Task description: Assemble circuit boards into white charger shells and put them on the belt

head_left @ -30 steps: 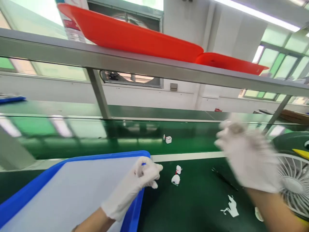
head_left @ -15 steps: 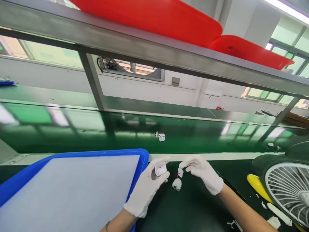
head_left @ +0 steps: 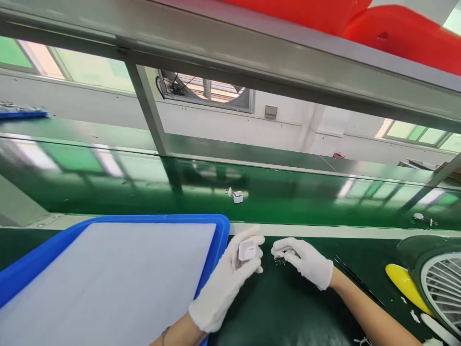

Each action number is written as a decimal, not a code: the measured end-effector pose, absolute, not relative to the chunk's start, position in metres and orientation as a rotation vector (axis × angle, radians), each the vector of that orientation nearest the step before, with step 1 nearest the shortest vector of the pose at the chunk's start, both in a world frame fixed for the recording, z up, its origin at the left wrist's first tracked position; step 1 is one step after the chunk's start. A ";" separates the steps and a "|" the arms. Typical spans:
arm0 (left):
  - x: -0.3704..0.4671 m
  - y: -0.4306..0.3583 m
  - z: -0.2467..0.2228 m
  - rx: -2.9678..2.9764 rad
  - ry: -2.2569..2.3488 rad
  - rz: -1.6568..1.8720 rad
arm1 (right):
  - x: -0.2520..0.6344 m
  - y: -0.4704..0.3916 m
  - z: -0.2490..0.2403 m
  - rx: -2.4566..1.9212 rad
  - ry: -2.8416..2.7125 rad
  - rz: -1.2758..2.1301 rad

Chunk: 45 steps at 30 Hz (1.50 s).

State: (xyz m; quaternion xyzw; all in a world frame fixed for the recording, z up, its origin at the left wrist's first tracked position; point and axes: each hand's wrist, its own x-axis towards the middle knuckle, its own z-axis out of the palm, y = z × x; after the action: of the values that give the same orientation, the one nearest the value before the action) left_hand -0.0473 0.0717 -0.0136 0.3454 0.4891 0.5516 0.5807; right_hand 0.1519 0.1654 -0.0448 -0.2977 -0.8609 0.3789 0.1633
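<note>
My left hand (head_left: 230, 278), in a white glove, is closed around a small white square housing (head_left: 247, 250), its open face turned up toward me. Just to the right, my right hand (head_left: 306, 262), also gloved, pinches a small green circuit board (head_left: 279, 260) over the dark green table. Its thumb and fingertips cover part of the board. The two hands are apart. Beyond them, on the shiny green strip, lies another white housing (head_left: 238, 197) with a small white piece wired to it.
A blue tray (head_left: 222, 226) with a white sheet (head_left: 144, 274) fills the left. At right are a fan (head_left: 442, 283), a yellow object (head_left: 406, 283), black tweezers (head_left: 360, 281) and white scraps. A metal shelf (head_left: 252, 53) with red bins (head_left: 406, 33) spans the top.
My right hand has gone from reaching over the white wired parts to pinching the board, now lifted near its fingertips. The camera view has shifted, and my left hand still holds the housing.
</note>
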 end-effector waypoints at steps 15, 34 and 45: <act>-0.042 0.069 -0.023 1.195 1.271 1.098 | 0.151 0.169 -0.048 -0.949 -1.730 1.465; -0.035 0.060 -0.016 1.494 1.412 0.991 | 0.142 0.138 -0.016 -0.644 -1.316 1.847; -0.037 0.060 -0.033 1.286 1.394 1.164 | 0.149 0.128 0.004 -0.805 -1.775 1.501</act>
State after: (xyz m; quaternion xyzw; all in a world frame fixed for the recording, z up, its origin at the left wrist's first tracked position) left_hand -0.0375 0.0599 -0.0335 0.5183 0.5618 0.4692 0.4422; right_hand 0.1488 0.1281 0.0039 -0.3086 -0.6800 0.5751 0.3342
